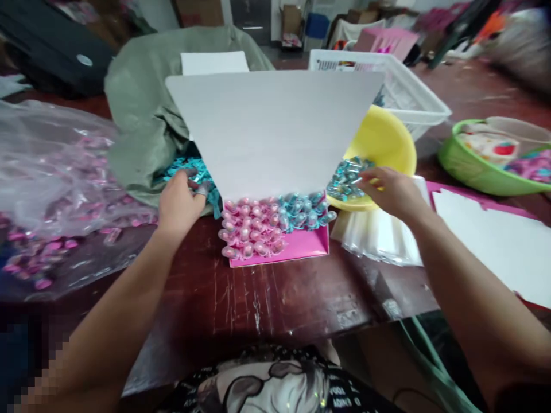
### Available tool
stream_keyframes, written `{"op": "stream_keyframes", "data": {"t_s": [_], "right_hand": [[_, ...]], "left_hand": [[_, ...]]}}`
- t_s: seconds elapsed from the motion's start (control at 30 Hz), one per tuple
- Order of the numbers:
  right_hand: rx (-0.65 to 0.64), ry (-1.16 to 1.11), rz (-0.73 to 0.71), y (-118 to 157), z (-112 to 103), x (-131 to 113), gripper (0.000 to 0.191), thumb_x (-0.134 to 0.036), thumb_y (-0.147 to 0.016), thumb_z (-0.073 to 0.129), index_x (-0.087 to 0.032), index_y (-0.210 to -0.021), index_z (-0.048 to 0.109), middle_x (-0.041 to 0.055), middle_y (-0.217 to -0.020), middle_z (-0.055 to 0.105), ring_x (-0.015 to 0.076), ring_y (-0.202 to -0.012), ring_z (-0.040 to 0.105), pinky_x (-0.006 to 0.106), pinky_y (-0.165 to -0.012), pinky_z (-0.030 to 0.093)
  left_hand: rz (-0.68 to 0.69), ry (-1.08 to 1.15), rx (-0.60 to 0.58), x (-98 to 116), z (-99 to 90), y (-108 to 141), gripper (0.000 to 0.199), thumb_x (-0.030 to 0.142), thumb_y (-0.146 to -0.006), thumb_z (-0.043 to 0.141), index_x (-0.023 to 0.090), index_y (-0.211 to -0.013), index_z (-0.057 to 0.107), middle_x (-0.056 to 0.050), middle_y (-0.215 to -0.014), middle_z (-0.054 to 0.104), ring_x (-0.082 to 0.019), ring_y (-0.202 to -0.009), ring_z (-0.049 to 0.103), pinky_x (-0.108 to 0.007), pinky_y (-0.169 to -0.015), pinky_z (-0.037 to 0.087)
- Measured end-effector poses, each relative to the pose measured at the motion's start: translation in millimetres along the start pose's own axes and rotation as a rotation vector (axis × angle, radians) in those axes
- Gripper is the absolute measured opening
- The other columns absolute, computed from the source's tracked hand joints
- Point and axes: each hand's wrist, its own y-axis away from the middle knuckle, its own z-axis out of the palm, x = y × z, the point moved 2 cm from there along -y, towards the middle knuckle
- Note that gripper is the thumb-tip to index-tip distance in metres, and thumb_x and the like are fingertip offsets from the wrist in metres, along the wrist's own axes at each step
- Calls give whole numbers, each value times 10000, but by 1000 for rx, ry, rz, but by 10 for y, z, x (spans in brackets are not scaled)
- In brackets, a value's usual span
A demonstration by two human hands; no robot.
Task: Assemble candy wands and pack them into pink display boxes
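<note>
Reaching across a scarred dark-wood desk point(241, 292), the left hand point(181, 203) sits at the mouth of a grey-green woven sack point(142, 103), its fingers point(193, 175) curled over a heap of teal capsules point(185, 169). Whether they pinch one cannot be told. The right hand point(390, 192) is right of centre, its fingers point(370, 180) pressed fairly close together, with the tips against a pile of blue-green capsules point(346, 180) lying in a yellow plastic basin point(383, 149). Whether they hold one is also unclear. Between the hands stands a pink tray point(279, 246), with pink capsules point(245, 226) packed on its left and blue capsules point(301, 209) on its right, side by side. A white card point(271, 129) rises from the tray's far edge, flaring wider upward and hiding part of the sack. Left of the left hand, a clear plastic bag point(51, 172) lies with more pink capsules point(43, 252) in and around it. Just beside the right hand lies a stack of clear plastic sleeves point(379, 235). Further right are a white sheet on a pink board point(491, 241) and a green basin point(486, 163) holding printed cloth, while a white plastic crate point(387, 86) stands beyond the yellow basin.
</note>
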Motion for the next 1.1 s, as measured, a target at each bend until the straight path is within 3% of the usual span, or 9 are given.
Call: {"op": "stream_keyframes", "data": {"t_s": [0.17, 0.23, 0.33, 0.47, 0.53, 0.6, 0.7, 0.8, 1.1], "right_hand": [[-240, 122, 114, -579, 476, 26, 263, -224, -848, 631, -119, -1058, 748, 187, -1044, 751, 282, -934, 698, 350, -795, 518], [-264, 156, 167, -700, 582, -44, 213, -151, -801, 632, -81, -955, 762, 226, -960, 747, 308, -897, 704, 363, -760, 520], [-239, 160, 178, -702, 479, -118, 223, -101, -773, 628, -62, -949, 760, 244, -924, 738, 332, -937, 701, 386, -795, 527], [-82, 64, 109, -297, 59, -128, 413, -207, -908, 553, -64, -1286, 642, 269, -1134, 693, 317, -1064, 681, 422, -917, 526], [85, -201, 87, 81, -94, -190, 398, -274, -913, 591, -170, -1294, 633, 203, -1084, 717, 265, -862, 737, 399, -805, 582], [67, -600, -13, 507, -111, -401, 351, -342, -883, 674, -307, -1231, 641, 98, -951, 753, 255, -803, 750, 390, -746, 616], [-147, -905, -268, 1041, 30, -974, 352, -283, -884, 697, -378, -1218, 637, 32, -1049, 750, 221, -845, 749, 374, -783, 638], [-318, -987, -424, 1270, 232, -1460, 368, -230, -914, 671, -353, -1257, 619, 16, -1118, 735, 185, -933, 733, 337, -822, 631], [-250, -817, -544, 1343, 314, -1521, 286, -240, -949, 638, -267, -1234, 646, 27, -1057, 765, 145, -867, 731, 277, -787, 606]], "left_hand": [[-88, -159, -324, -298, 585, -84, 556, 379, -839, 644, 77, -1290, 521, -230, -1178, 681, -395, -1091, 647, -443, -876, 518], [-83, -132, -352, -322, 581, -40, 495, 354, -849, 619, 107, -1271, 545, -202, -1168, 704, -385, -1081, 662, -453, -896, 518], [-104, 22, -260, -415, 296, 88, 399, 340, -866, 600, 147, -1215, 606, -147, -1137, 735, -337, -1071, 681, -441, -936, 520], [-120, 468, -115, -464, -405, 550, 292, 342, -919, 569, 195, -1160, 643, -63, -1012, 746, -207, -865, 693, -329, -821, 561], [-114, 600, -209, -317, -685, 881, 233, 349, -942, 582, 233, -1121, 674, -15, -827, 717, -157, -679, 630, -278, -678, 542], [-77, 673, -337, -50, -824, 1186, 190, 348, -943, 607, 257, -1073, 712, -10, -815, 714, -145, -674, 622, -266, -688, 539], [-46, 749, -640, 403, -751, 1505, 190, 336, -951, 613, 266, -1056, 754, -32, -1032, 742, -182, -901, 685, -300, -867, 543], [-64, 834, -807, 701, -551, 1648, 200, 330, -949, 614, 229, -1005, 777, -43, -979, 741, -213, -952, 687, -326, -892, 536], [41, 766, -692, 868, -345, 1806, 214, 212, -961, 553, 185, -954, 765, -53, -930, 713, -188, -861, 660, -307, -782, 528]]}}
